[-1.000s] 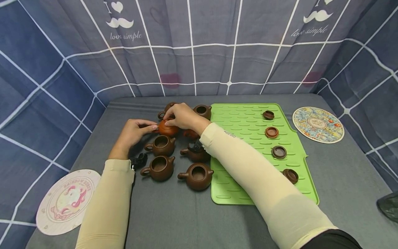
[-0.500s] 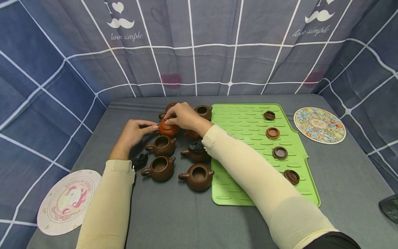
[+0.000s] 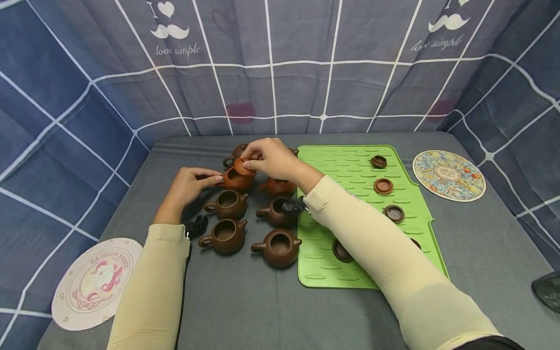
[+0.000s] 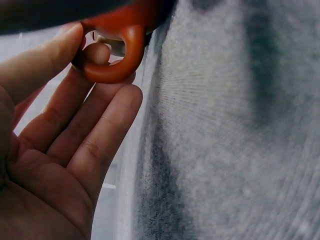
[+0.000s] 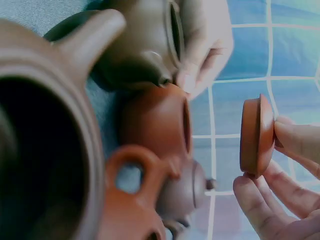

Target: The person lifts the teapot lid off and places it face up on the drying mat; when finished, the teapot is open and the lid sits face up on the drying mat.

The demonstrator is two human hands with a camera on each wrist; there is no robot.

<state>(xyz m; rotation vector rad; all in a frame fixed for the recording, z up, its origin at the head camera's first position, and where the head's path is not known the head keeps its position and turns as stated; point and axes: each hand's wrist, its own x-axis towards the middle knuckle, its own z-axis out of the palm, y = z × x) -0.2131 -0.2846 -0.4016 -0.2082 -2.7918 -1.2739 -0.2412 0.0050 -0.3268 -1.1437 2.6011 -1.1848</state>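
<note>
In the head view, my left hand pinches the handle of an orange-red teapot standing among brown ones. The left wrist view shows thumb and fingertips at its looped handle. My right hand holds the matching lid tilted just above the teapot, whose mouth is uncovered. In the right wrist view the lid is gripped by its edge and knob side, apart from the teapot. Close by are an open brown teapot and a second orange-red teapot.
More brown teapots stand nearer the front; one at the back is partly hidden by my right hand. A green mat carries several small lids, some under my right forearm. Round placemats lie left and right.
My right hand has lifted the lid off the orange-red teapot and moved slightly right and up with it. My left hand stays at the handle.
</note>
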